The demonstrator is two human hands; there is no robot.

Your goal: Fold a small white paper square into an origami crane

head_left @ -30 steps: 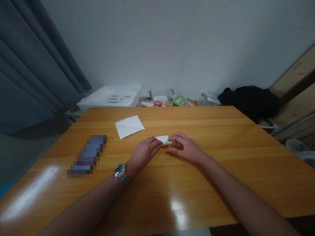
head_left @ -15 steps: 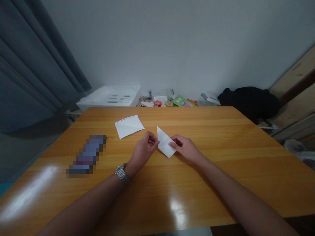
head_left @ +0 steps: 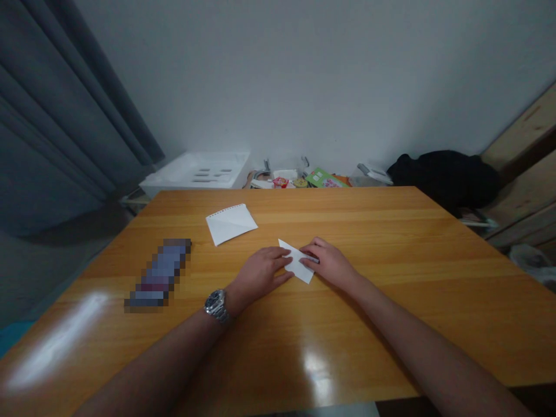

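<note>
A small folded sheet of white paper [head_left: 299, 265] lies low over the table between my hands, one pointed corner up at its far left. My left hand [head_left: 264, 271], with a metal watch [head_left: 216, 305] on its wrist, rests its outstretched fingers on the paper's left side. At the right edge, my right hand [head_left: 332, 263] pinches the paper, thumb on top and the other fingers curled behind it. Farther off to the left is a second sheet of white paper [head_left: 231, 225] with a torn, perforated edge and a crease.
A blurred-out flat object [head_left: 160, 275] lies on the wooden table [head_left: 391, 231] at the left. Past the far edge are a white plastic tray [head_left: 195, 174], a green packet [head_left: 325, 178] and other small items. A black cloth-like heap [head_left: 443, 179] sits at the back right.
The folded paper has gone from tilted up to lower and flatter. My left hand has changed from pinching its edge to laying spread fingers on it. The right hand keeps its hold.
</note>
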